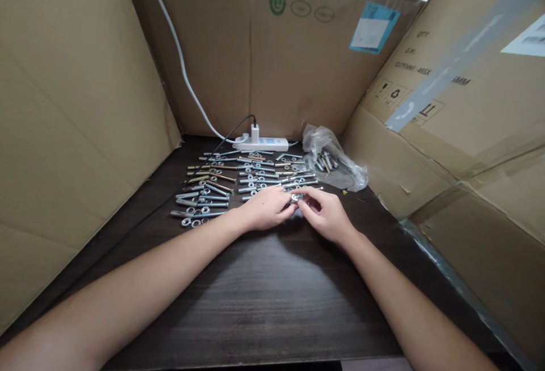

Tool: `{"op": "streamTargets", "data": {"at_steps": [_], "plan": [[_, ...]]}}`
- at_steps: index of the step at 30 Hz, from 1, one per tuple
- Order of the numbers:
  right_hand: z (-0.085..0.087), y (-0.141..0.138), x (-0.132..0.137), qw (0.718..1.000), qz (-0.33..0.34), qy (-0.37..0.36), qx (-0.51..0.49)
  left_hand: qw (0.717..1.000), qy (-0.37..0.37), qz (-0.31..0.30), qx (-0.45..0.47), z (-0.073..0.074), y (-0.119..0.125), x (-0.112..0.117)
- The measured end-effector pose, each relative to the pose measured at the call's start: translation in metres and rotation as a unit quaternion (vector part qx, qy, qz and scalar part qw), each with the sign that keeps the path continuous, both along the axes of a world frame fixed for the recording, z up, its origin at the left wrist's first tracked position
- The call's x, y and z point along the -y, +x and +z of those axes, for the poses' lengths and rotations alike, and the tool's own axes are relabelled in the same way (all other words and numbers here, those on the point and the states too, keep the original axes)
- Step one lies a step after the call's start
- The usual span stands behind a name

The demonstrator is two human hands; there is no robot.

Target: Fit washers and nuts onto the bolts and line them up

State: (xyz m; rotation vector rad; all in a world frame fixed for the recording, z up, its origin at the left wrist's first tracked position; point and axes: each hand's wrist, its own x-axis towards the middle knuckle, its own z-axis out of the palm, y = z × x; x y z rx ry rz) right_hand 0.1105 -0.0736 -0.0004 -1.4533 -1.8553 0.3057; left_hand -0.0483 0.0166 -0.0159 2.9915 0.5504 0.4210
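Note:
My left hand point(266, 208) and my right hand point(326, 213) meet over the dark wooden table point(264, 297), fingers pinched together on a small metal bolt with washers point(297, 197). Just beyond my fingers lie rows of several bolts, sleeves and washers point(238, 180), laid out side by side. A clear plastic bag with more bolts point(332, 161) sits to the right of the rows.
A white power strip point(260, 144) with a plugged-in adapter and a white cable lies at the back of the table. Large cardboard boxes point(460, 104) wall in the left, back and right sides.

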Motion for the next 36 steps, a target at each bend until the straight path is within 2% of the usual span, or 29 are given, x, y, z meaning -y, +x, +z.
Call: {"op": "streamTargets", "data": {"at_steps": [7,16,26,33,36], "plan": [[-0.0001,-0.0001,0.0008,1.000,-0.007,-0.008,-0.012,1.000,-0.012,-0.001,0.003,0.0032,0.0004,0.0018],[-0.0007,-0.0029,0.0006,1.000,0.009,-0.007,0.006,1.000,-0.011,-0.004,-0.003,-0.0004,0.0005,0.0010],[-0.0012,-0.0040,-0.0004,0.998,-0.052,0.002,0.021,1.000,-0.017,0.004,-0.015,0.0022,0.0011,0.0023],[-0.0006,-0.0029,0.0013,1.000,-0.002,0.017,0.002,1.000,-0.019,0.006,-0.001,0.0012,0.0009,0.0017],[-0.0010,-0.0026,0.0004,1.000,-0.001,0.018,0.001,1.000,-0.024,0.016,0.003,0.0014,0.0010,0.0024]]}}
